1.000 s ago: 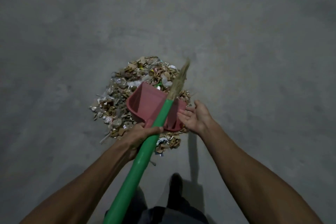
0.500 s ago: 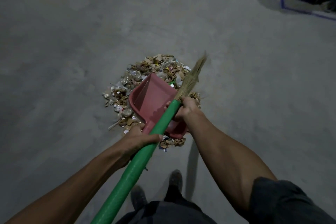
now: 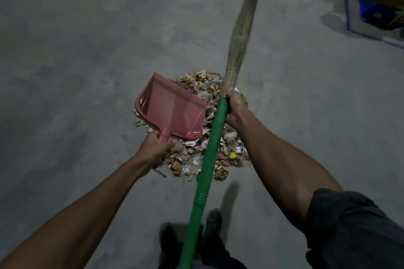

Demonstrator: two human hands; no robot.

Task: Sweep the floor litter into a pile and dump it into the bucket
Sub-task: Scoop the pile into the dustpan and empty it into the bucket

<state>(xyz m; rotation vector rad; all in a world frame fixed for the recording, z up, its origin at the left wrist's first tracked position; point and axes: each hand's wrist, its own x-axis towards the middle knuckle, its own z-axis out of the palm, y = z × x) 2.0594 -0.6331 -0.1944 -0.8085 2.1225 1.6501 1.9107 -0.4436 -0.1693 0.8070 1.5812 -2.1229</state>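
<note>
Dustpan and broom both up over the litter!
Your left hand grips the pink dustpan handle; your right hand is clenched round the green broom, above the litter pile on the floor.

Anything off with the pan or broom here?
Nothing damaged. Pink dustpan is empty, held by left hand above the litter pile; broom in right hand points bristles away, off the pile.
</note>
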